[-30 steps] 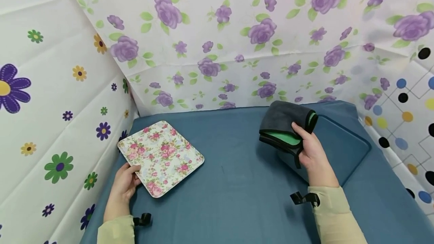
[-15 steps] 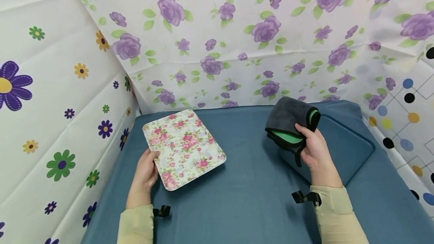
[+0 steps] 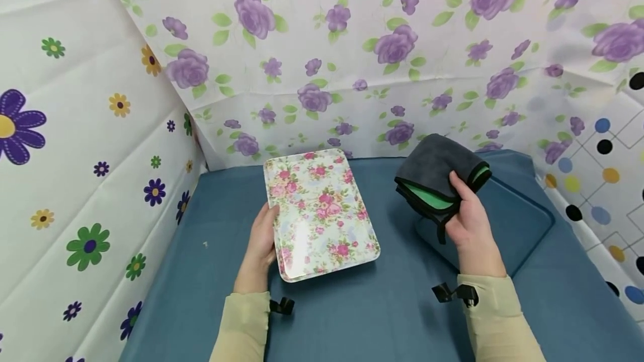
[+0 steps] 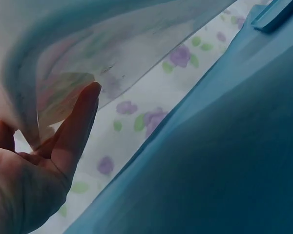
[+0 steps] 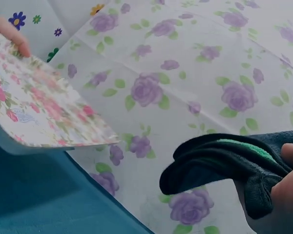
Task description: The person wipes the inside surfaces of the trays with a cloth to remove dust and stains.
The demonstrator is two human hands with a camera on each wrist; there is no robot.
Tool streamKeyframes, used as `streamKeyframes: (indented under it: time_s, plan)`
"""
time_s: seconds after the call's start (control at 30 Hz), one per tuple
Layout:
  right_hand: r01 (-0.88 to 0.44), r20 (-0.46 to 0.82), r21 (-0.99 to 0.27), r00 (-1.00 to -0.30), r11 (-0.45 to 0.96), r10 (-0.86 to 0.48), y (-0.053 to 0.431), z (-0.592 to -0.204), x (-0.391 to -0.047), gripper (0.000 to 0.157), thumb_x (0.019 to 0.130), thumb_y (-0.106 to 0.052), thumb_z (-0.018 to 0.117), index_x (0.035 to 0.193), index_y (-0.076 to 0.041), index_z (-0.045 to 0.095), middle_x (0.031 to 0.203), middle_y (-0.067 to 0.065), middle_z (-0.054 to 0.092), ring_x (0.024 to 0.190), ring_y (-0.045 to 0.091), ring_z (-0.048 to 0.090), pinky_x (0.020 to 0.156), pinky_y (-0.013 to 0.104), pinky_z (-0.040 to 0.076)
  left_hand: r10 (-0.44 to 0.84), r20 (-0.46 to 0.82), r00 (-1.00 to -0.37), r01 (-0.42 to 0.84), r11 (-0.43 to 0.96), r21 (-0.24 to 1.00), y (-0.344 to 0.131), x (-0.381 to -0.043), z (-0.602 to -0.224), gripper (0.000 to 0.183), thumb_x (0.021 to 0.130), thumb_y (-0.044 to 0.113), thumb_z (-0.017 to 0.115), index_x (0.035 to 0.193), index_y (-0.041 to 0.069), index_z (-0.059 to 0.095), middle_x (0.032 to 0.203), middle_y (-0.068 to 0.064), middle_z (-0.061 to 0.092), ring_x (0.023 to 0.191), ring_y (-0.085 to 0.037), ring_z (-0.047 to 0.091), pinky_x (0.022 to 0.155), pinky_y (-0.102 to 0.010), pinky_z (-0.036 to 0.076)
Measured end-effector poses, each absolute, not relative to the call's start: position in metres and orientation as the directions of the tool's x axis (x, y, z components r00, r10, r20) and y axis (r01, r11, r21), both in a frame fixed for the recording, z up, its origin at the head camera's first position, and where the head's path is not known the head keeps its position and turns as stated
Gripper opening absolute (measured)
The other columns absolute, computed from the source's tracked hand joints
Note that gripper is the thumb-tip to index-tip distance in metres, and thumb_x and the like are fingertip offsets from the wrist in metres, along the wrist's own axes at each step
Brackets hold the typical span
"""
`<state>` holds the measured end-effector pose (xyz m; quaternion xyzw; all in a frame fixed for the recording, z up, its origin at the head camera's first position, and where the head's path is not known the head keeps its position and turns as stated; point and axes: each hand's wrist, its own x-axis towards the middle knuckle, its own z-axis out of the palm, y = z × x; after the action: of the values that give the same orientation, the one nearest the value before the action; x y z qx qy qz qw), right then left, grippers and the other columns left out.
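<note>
The floral tray [image 3: 322, 211], white with pink roses and a rounded rim, is up off the table between your two hands, nearer the left. Your left hand [image 3: 263, 236] grips it by the edge on that side, thumb over the printed face and fingers underneath; the left wrist view shows its pale underside and your fingers against it. It sits at a slant, its far edge leaning a little toward the left.

Your right hand [image 3: 470, 225] clasps the folded cloth [image 3: 432, 163], thumb on top. The cloth is dark grey outside, bright green between its folds and bound in black, and it is held clear of the tray.

Just past your right hand, partly hidden by it and by the cloth, lies a blue container [image 3: 525, 200] with a raised rim. Below both hands spreads the blue table cover [image 3: 347, 317]. A black clip [image 3: 455, 294] juts from your right sleeve [image 3: 495, 317], and another from your left sleeve [image 3: 241, 325].

Ahead of your hands hangs a rose-print sheet [image 3: 372, 105]; a daisy-print sheet [image 3: 80, 183] stands off beyond your left hand, and a dotted sheet [image 3: 621, 194] beyond your right.
</note>
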<state>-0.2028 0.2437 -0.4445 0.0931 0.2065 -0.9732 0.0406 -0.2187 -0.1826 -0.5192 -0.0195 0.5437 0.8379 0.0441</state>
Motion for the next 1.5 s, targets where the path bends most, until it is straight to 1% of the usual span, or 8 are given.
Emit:
streamKeyframes:
  time_s: [0.27,0.47,0.77,1.0,1.2,1.3,1.37,1.5]
  plan:
    - [0.033,-0.141,-0.564,-0.988,-0.825,0.056,0.232,-0.436,-0.205,0.055,0.107,-0.010,0.066,0.157,-0.022,0.046,0.149,-0.004,0.055,0.126,0.015,0.064,0.107,0.031,0.053,0.126,-0.024,-0.992,-0.074,-0.406,0.911,-0.160,-0.222,-0.509,0.052,0.116,0.034,0.048,0.164,0.013,0.041,0.129,-0.014,0.065,0.102,-0.021,0.072,0.085,-0.035,0.063]
    - [-0.002,-0.128,-0.808,-0.976,-0.589,0.179,0.217,-0.423,-0.207,0.064,0.105,-0.027,0.072,0.160,-0.019,0.041,0.149,-0.005,0.050,0.126,0.012,0.059,0.102,0.025,0.053,0.137,-0.024,-0.990,-0.074,-0.373,0.925,-0.152,-0.223,-0.505,0.057,0.114,0.041,0.053,0.164,0.016,0.043,0.135,-0.013,0.064,0.105,-0.020,0.071,0.087,-0.034,0.061]
    - [-0.078,-0.030,-0.937,-0.953,-0.340,0.300,0.180,-0.414,-0.208,0.060,0.107,-0.037,0.069,0.160,-0.020,0.048,0.152,0.003,0.050,0.134,0.021,0.054,0.113,0.039,0.046,0.159,-0.015,-0.987,-0.078,-0.397,0.915,-0.140,-0.217,-0.504,0.059,0.114,0.043,0.052,0.166,0.016,0.041,0.133,-0.011,0.066,0.105,-0.019,0.070,0.089,-0.033,0.060]
    - [-0.197,0.155,-0.974,-0.939,-0.111,0.308,0.155,-0.413,-0.214,0.044,0.111,-0.026,0.064,0.154,-0.015,0.059,0.157,0.010,0.052,0.145,0.029,0.049,0.120,0.052,0.040,0.187,0.006,-0.982,-0.072,-0.405,0.912,-0.133,-0.214,-0.505,0.057,0.115,0.042,0.052,0.164,0.015,0.043,0.128,-0.008,0.067,0.105,-0.019,0.070,0.090,-0.033,0.059]
    - [-0.303,0.298,-0.953,-0.924,0.015,0.239,0.139,-0.416,-0.221,0.048,0.112,-0.007,0.056,0.158,-0.019,0.056,0.160,0.008,0.052,0.148,0.026,0.048,0.118,0.049,0.044,0.228,0.039,-0.973,-0.063,-0.421,0.905,-0.131,-0.213,-0.506,0.059,0.116,0.042,0.049,0.166,0.013,0.039,0.127,-0.008,0.067,0.105,-0.019,0.070,0.090,-0.033,0.060]
    - [-0.329,0.339,-0.941,-0.922,0.087,0.185,0.132,-0.416,-0.222,0.052,0.113,-0.007,0.055,0.160,-0.027,0.054,0.162,0.003,0.050,0.128,0.020,0.060,0.105,0.036,0.052,0.247,0.049,-0.968,-0.068,-0.442,0.894,-0.130,-0.213,-0.505,0.060,0.116,0.043,0.049,0.167,0.015,0.037,0.128,-0.008,0.067,0.106,-0.019,0.071,0.090,-0.034,0.060]
    - [-0.347,0.366,-0.927,-0.920,0.143,0.140,0.127,-0.417,-0.222,0.054,0.112,-0.004,0.052,0.159,-0.032,0.053,0.164,0.002,0.048,0.090,0.016,0.065,0.080,0.029,0.055,0.254,0.055,-0.966,-0.070,-0.456,0.887,-0.129,-0.212,-0.504,0.060,0.116,0.042,0.049,0.167,0.015,0.036,0.130,-0.009,0.066,0.107,-0.020,0.071,0.091,-0.035,0.061]
    - [-0.387,0.406,-0.898,-0.912,0.210,0.056,0.118,-0.420,-0.224,0.065,0.109,0.004,0.046,0.159,-0.036,0.053,0.167,-0.005,0.044,0.044,0.016,0.036,0.045,0.031,0.035,0.278,0.076,-0.958,-0.063,-0.461,0.885,-0.128,-0.211,-0.504,0.062,0.116,0.042,0.049,0.168,0.012,0.034,0.132,-0.010,0.065,0.111,-0.020,0.070,0.094,-0.036,0.060]
